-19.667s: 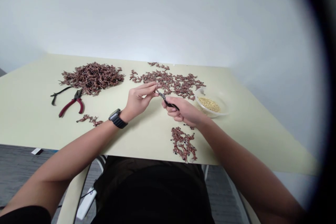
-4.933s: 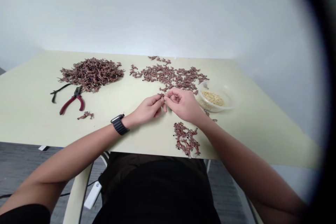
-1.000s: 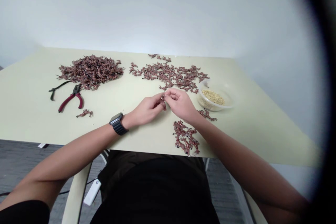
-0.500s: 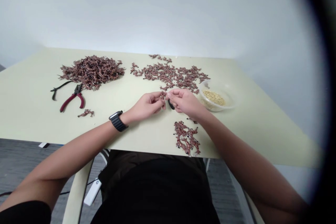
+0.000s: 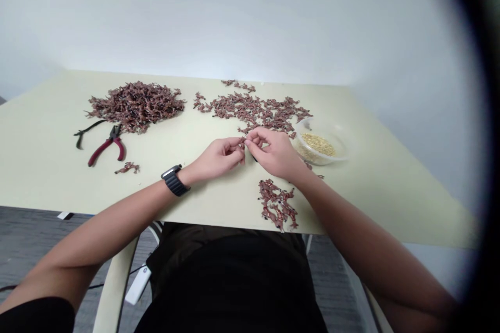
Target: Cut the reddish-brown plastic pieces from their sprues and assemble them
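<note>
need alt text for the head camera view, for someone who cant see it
The left hand and right hand meet over a pale table, holding a small reddish-brown piece between their fingers. Around them lie a large heap and looser scatter of similar pieces, red-handled pliers, and a clear bowl of pale grains. A black-strapped watch sits on the left wrist.

Left forearm [image 5: 117, 223] and right forearm [image 5: 363, 239] run in from the lower corners, converging at midline. Left hand [image 5: 217, 157]: fingers curled, tips pinched inward. Right hand [image 5: 276, 152]: back upward, fingers arched down. Fingertips [image 5: 247, 141] of both hands meet or nearly meet; grip too small to tell.
</note>
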Demonstrator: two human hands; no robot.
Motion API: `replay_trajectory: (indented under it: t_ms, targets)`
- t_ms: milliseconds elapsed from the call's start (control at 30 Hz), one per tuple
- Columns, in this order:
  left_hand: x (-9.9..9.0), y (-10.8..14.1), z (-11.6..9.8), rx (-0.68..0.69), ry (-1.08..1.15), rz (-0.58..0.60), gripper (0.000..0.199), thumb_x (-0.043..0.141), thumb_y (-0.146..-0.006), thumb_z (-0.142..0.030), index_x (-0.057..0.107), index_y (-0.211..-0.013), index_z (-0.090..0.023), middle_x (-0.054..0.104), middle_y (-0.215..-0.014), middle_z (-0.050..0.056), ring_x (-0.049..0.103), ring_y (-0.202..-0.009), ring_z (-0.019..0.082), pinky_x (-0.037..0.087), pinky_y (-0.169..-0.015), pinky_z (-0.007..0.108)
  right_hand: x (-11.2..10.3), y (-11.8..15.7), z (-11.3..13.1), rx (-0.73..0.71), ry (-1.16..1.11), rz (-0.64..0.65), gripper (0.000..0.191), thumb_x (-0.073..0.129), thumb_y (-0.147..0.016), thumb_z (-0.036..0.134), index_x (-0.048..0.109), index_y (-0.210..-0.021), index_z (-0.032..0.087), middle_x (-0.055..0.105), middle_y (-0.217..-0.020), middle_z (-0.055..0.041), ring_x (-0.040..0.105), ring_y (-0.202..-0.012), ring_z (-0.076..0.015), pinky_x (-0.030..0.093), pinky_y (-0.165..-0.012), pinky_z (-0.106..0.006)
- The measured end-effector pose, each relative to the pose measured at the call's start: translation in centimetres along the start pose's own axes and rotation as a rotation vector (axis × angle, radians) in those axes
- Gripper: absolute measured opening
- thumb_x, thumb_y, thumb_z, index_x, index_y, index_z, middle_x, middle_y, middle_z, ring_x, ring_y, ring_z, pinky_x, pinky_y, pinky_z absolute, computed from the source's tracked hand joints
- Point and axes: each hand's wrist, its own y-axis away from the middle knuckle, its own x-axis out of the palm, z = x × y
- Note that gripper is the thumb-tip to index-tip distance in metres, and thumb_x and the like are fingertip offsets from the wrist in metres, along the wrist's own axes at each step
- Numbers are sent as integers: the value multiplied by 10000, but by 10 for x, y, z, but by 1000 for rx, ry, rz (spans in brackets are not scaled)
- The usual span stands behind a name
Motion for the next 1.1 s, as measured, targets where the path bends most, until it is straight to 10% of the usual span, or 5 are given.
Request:
replay_trajectory:
  t_ms: [200, 567, 1100]
  targets:
    - [1, 1, 2, 151, -342, -90, 253, 564, -962, -222, 676, -1177, -150, 618, -736, -36, 481, -609, 91, 388, -640, 240, 8, -2, -5, 414, -617, 148, 315, 800, -863, 459, 616, -796, 213, 454, -655, 38, 328, -526, -100, 235, -432, -257]
    - [-5, 0, -4, -119, 212, 99, 176, 528, -1010, -262, 623, -910, -154, 672, -837, 28, 485, -572, 68, 384, -566, 228, -2, 0, -7, -302, 299, 82, 188, 474, -1060, 241, 615, -940, 210, 644, -864, -51, 566, -801, -193, 415, -773, -333]
    - [-5, 1, -1, -53, 57, 94, 203, 540, -1012, -268, 646, -877, -160, 572, -702, -17, 445, -577, 82, 349, -569, 231, -6, -2, -7, 120, -158, 188, 226, 631, -990, 389, 606, -839, 223, 500, -648, 32, 440, -587, -140, 342, -579, -298]
